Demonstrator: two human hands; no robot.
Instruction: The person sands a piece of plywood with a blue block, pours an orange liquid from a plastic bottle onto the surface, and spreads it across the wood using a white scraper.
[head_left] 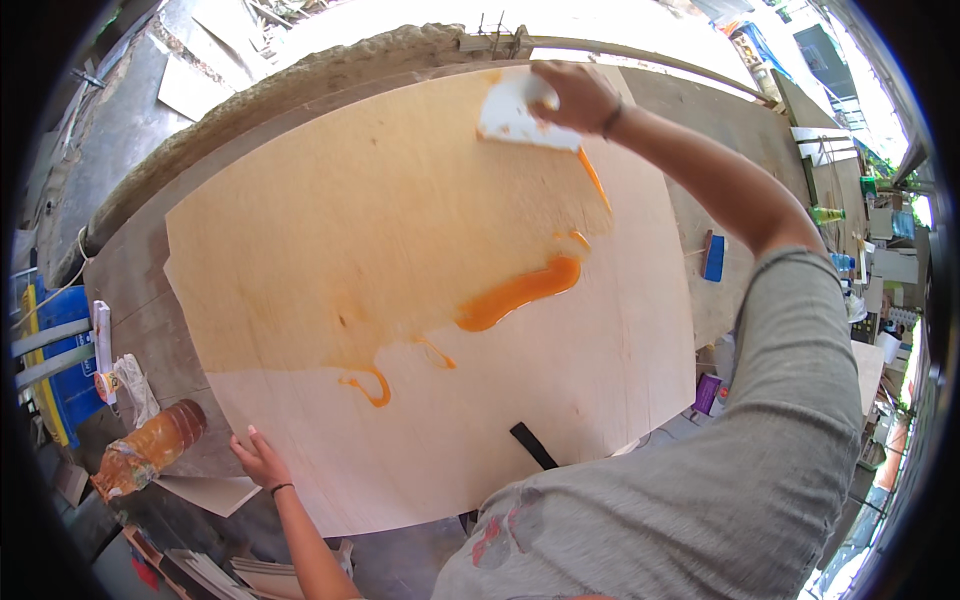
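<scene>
A large pale plywood sheet (480, 410) lies in front of me, its upper left part coated in a thin amber film. A thick pool of orange liquid (520, 293) sits near its middle, with smaller curled drips below left. At the far edge my right hand (577, 97) is closed round a white flat spreader (508, 112), whose lower edge carries orange smears. An orange streak trails from the spreader's right corner. My left hand (262, 460) rests against the sheet's near left edge, fingers apart, gripping nothing that I can see.
A plastic bottle (150, 450) of brownish-orange liquid lies left of the sheet, beside a crumpled white cloth (135, 388). A blue block (714, 258) and a purple can (707, 393) are at the right. A black strip (533, 445) shows at the near edge. A rough ledge (280, 105) runs behind.
</scene>
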